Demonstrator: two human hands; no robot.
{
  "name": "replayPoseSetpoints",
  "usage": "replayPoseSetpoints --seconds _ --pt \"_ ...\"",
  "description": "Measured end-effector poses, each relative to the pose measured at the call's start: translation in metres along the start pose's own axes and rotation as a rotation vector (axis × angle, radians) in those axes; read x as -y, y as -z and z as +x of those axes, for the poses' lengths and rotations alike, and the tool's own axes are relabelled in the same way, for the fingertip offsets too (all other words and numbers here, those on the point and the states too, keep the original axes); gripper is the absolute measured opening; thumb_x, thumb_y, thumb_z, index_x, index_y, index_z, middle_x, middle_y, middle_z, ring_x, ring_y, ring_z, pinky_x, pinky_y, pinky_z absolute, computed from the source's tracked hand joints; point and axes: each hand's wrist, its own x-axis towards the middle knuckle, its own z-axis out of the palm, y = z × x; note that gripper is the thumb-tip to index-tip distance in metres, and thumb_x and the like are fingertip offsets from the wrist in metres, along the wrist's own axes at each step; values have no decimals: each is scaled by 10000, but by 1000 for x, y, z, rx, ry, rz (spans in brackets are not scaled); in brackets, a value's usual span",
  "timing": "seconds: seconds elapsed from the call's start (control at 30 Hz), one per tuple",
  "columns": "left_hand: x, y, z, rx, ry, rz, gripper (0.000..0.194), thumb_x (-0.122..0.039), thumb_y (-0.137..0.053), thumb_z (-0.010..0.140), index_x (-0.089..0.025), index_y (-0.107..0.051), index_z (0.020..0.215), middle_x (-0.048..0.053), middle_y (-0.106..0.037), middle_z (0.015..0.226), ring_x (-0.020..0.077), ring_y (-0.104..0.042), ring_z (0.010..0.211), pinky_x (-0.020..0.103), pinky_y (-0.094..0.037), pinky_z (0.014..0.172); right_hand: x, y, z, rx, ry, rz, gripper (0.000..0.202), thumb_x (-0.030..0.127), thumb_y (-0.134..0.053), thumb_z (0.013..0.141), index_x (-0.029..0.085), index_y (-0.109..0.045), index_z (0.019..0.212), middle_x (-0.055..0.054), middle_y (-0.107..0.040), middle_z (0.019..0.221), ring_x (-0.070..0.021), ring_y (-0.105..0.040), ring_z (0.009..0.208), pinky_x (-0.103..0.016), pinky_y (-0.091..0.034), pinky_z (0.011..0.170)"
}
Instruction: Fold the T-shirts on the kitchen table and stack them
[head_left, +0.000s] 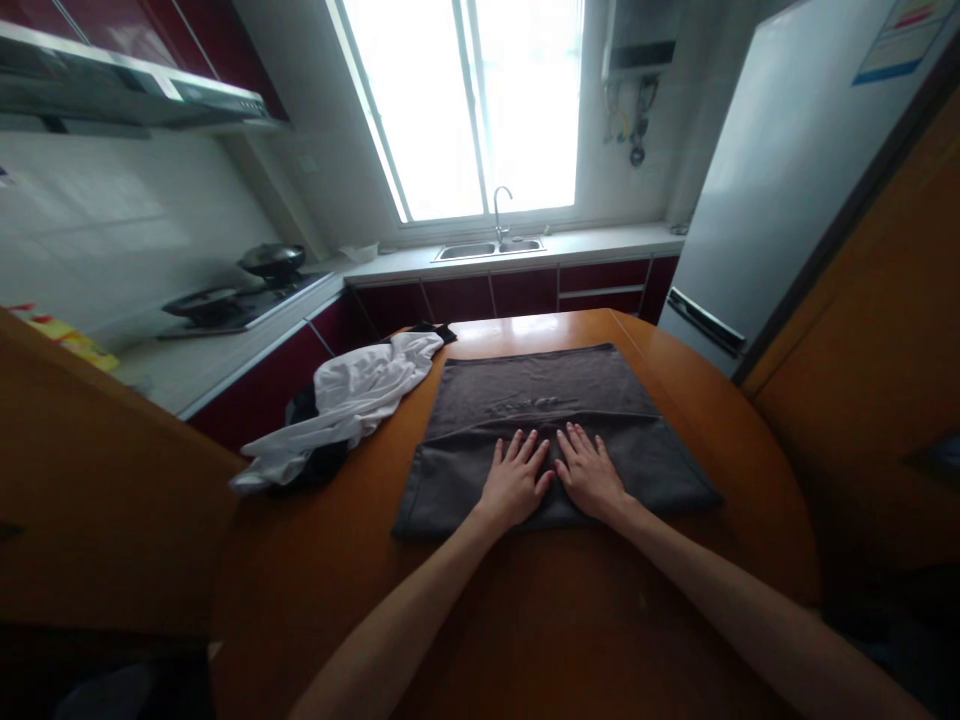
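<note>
Grey cloth (544,385) lies beneath both flat, finger-spread hands (515,487) (591,480).

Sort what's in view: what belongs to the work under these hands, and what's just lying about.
In use:
- folded dark grey cloth, left hand and right hand flat on it
- table beneath

Lying about:
- crumpled white cloth, beside the grey one
- black cloth, partly under the white
- pans on the stove

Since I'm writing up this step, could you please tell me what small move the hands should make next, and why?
Perhaps slide the left hand and right hand apart, smoothing the dark gray cloth outward: both rest flat near the middle of its near layer, while that layer's far edge looks slightly uneven.
</note>
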Motion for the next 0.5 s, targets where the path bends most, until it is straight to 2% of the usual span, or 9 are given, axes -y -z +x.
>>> replayPoseSetpoints --seconds 0.07,0.17,0.3,0.37,0.5 --pt "8 8 -7 11 24 1 594 -528 -399 1021 -295 -381 1567 71 -312 1650 330 -223 1537 621 -202 1215 -11 7 0 -38 -33 -4 614 379 -307 1023 123 -332 1581 -143 -216 1671 -273 -165 1553 -541 -145 1227" --pt "35 20 -19 10 122 20 593 -535 -376 1027 -295 -376 1569 61 -310 1650 339 -217 1538 636 -206 1205 -41 15 0 -100 -123 -49 612 387 -286 1028 128 -333 1579 -138 -222 1670 -286 -149 1554 -588 -114 1221" --pt "76 24 -32 13 305 42 595 -523 -353 1032 -271 -377 1570 67 -299 1652 374 -195 1537 671 -175 1193 -77 18 -1 -43 -210 -85 633 405 -288 1019 106 -333 1575 -128 -243 1666 -300 -159 1549 -619 -115 1215" --pt "85 22 -36 15 336 31 596 -521 -348 1031 -265 -385 1567 69 -293 1654 371 -195 1538 660 -178 1196 -84 17 0 -15 -222 -81 647 427 -282 1018 105 -325 1577 -123 -225 1672 -295 -164 1549 -613 -129 1217" --pt "90 23 -46 -33 358 38 587 -512 -351 1029 -246 -430 1546 90 -328 1639 353 -234 1530 615 -192 1211 -91 17 -4 -31 -251 -70 656 455 -255 1027 107 -322 1579 -130 -229 1671 -281 -175 1548 -588 -147 1223"
